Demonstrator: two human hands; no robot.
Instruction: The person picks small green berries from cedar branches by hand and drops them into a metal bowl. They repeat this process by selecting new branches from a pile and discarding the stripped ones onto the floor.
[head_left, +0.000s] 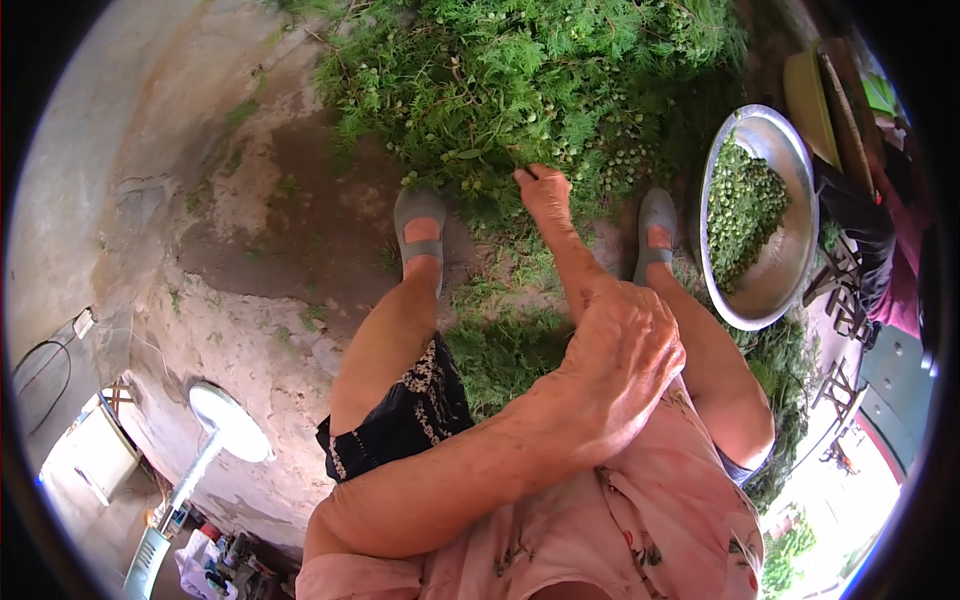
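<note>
Before me lies a heap of green conifer branches (480, 97) with flat, scaly sprays and small pale-green cones. My right hand (545, 191) reaches down to the near edge of the heap, thumb and fingers bent close together at the sprays. Whether a twig sits between them is too small to tell. Across my right forearm lies my left hand (630, 349), back upward and fingers curled under; what they may hold is hidden. To the right stands a wide metal basin (776, 262), with many small green cones (739, 217) gathered in it.
Loose sprigs (510, 352) cover the ground between my legs. Beyond the basin are a yellowish tub (810, 105) and another person's dark-trousered leg (855, 206). At left, a round white base with a pole (229, 424) stands by the wall. Small household items (225, 562) are at lower left.
</note>
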